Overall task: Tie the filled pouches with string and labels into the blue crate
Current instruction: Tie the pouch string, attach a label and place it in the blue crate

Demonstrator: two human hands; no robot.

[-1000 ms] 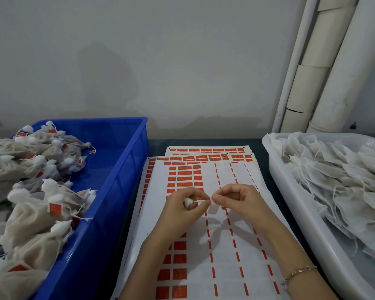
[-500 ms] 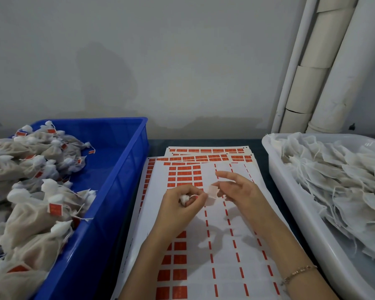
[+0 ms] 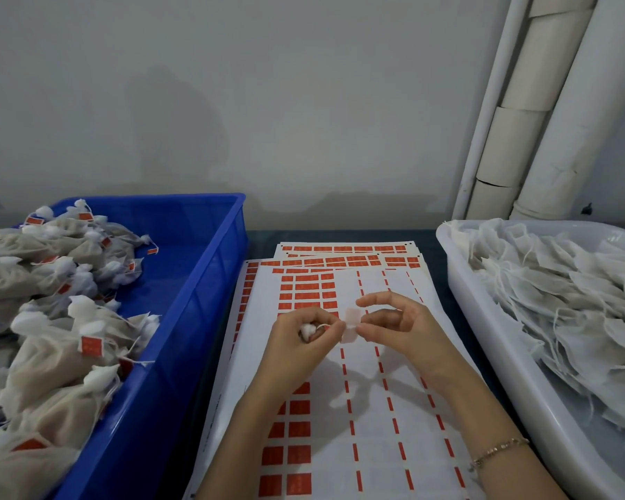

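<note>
The two hands meet over the middle of the stack of white paper sheets printed with rows of red-orange rectangular stickers (image 3: 376, 398), which lies flat on the dark table (image 3: 260, 238). The left hand (image 3: 296, 350) has its fingers curled round a small white bunched tuft of mesh pouch (image 3: 307, 330), and a thin white string (image 3: 325, 324) runs from it toward the other hand; how much of the pouch sits in the fist cannot be told. The right hand (image 3: 405, 330) pinches a small pale rectangular label (image 3: 350, 324) between thumb and a finger, forefinger stretched out above it, and the left fingertips touch the label's near edge. A thin gold-coloured chain bracelet (image 3: 498, 451) circles the right wrist. Just left of the sheets stands the blue plastic crate (image 3: 210, 283), its far-left part heaped with filled beige mesh pouches (image 3: 51, 341), tied at the neck and carrying red-orange tags. Right of the sheets a white plastic tub (image 3: 484, 319) holds a pile of flat empty white mesh pouches (image 3: 574, 301) with loose strings. Behind the sheets to the right, pale pipes (image 3: 563, 102) rise against the grey wall (image 3: 267, 102).
</note>
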